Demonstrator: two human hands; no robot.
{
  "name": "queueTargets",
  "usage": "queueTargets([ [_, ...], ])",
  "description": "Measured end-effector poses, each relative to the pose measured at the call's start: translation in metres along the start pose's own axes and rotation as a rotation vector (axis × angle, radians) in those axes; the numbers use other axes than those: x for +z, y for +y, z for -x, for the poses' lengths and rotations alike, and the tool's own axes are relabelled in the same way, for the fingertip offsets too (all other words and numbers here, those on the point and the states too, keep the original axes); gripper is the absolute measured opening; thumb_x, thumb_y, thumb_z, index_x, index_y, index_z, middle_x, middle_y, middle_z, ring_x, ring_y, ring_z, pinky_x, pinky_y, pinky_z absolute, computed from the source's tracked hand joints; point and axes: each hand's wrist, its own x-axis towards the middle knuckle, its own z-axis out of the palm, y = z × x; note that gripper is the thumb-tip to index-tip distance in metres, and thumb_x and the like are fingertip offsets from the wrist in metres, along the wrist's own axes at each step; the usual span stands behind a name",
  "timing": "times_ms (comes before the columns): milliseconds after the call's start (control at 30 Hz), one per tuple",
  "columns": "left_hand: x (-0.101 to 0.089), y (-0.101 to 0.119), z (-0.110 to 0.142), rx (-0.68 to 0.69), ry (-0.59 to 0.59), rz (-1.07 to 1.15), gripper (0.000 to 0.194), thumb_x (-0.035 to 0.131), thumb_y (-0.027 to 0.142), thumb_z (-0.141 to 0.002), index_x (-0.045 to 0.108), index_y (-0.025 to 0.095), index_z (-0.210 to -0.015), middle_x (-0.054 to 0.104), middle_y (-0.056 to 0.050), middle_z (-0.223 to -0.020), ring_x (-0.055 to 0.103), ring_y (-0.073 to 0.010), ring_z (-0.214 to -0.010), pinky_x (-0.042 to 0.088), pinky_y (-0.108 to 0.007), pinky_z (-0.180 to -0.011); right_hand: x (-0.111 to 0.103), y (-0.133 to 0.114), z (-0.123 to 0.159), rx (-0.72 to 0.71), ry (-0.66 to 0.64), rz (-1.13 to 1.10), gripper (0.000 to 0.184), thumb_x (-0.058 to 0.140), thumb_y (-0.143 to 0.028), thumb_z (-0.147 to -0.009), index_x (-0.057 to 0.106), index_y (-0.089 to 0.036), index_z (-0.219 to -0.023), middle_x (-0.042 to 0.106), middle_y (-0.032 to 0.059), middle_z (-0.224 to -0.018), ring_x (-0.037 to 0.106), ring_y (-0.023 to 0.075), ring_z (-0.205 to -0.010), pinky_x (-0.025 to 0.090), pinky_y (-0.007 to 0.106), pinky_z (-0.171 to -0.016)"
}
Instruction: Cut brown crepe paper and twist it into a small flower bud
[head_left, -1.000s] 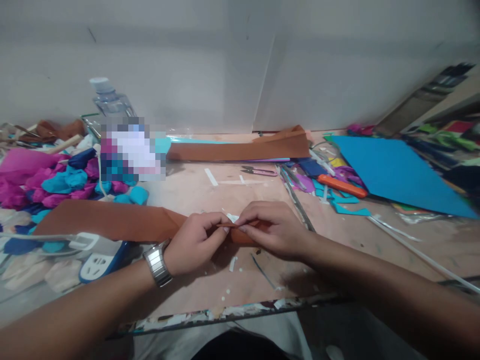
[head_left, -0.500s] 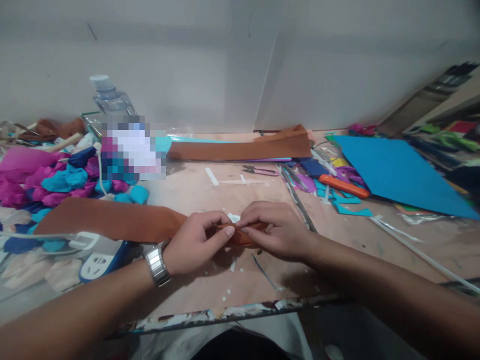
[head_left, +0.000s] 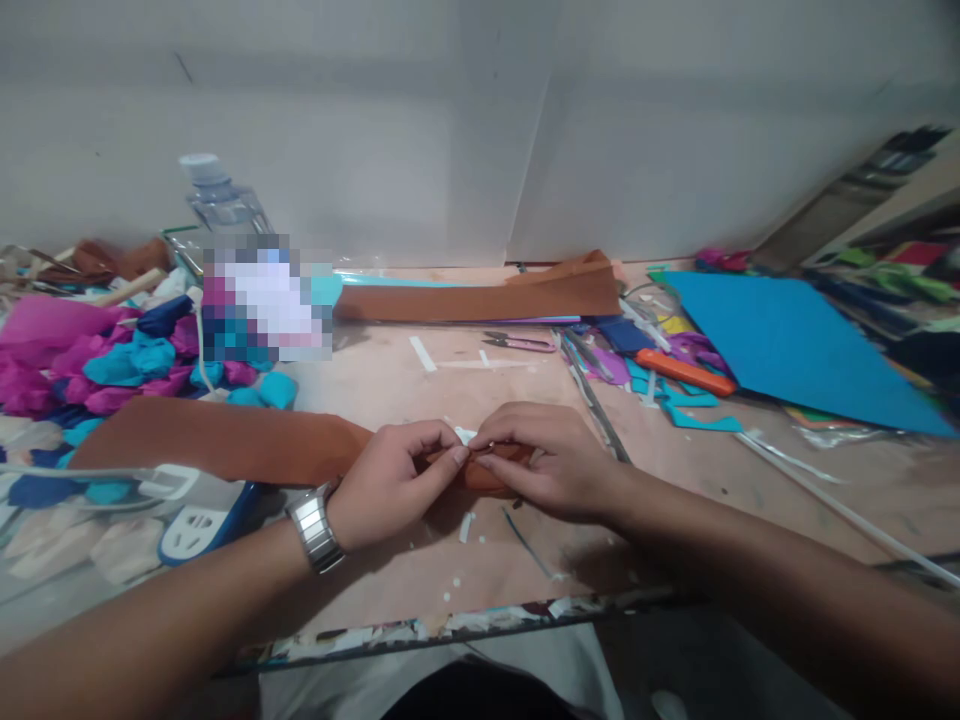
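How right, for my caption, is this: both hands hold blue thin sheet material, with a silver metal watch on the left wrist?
Wrong colour: the head view shows brown thin sheet material held by the left hand and right hand; the rest stands.

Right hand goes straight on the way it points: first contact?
Likely the left hand, fingertips first: they sit right ahead of the right hand, at the brown strip. Any gap in depth is hard to judge.
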Motion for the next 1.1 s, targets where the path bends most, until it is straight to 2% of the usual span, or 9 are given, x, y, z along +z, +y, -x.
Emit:
queueTargets([
  [433,0.0009,0.0019,0.0002,0.038,0.024,-0.027,0.027,0.057,0.035,-0.101,0.070,0.016,-0.088,0.066,0.000,-0.075,0.056,-0.0113,-0.068,0.043,-0.023,-0.063,0.0024,0.0013,0.0009,-0.026,0.004,0.038,0.012,0.066,-0.014,-0.094,0.074,-0.019,-0.101,0.078,0.0035,-0.092,0.071,0.0141,-0.086,0.056,0.026,-0.079],
  [600,0.0016,0.0002,0.0009,0.039,0.017,-0.030,0.027,0.057,0.037,-0.102,0.073,0.018,-0.092,0.072,-0.001,-0.081,0.062,-0.0126,-0.073,0.046,-0.024,-0.068,0.0025,0.0014,0.0007,-0.047,0.000,0.046,0.012,0.065,-0.014,-0.095,0.073,-0.019,-0.100,0.078,0.0035,-0.091,0.071,0.0152,-0.084,0.057,0.027,-0.078],
  [1100,0.0031,-0.0009,0.0016,0.055,0.084,-0.048,0.022,0.059,0.033,-0.100,0.074,0.019,-0.091,0.072,0.000,-0.075,0.061,-0.0116,-0.065,0.045,-0.024,-0.061,0.0025,-0.0013,-0.0005,-0.005,0.015,0.087,0.010,0.065,-0.017,-0.095,0.073,-0.018,-0.102,0.077,0.0045,-0.092,0.070,0.0157,-0.086,0.056,0.030,-0.080],
])
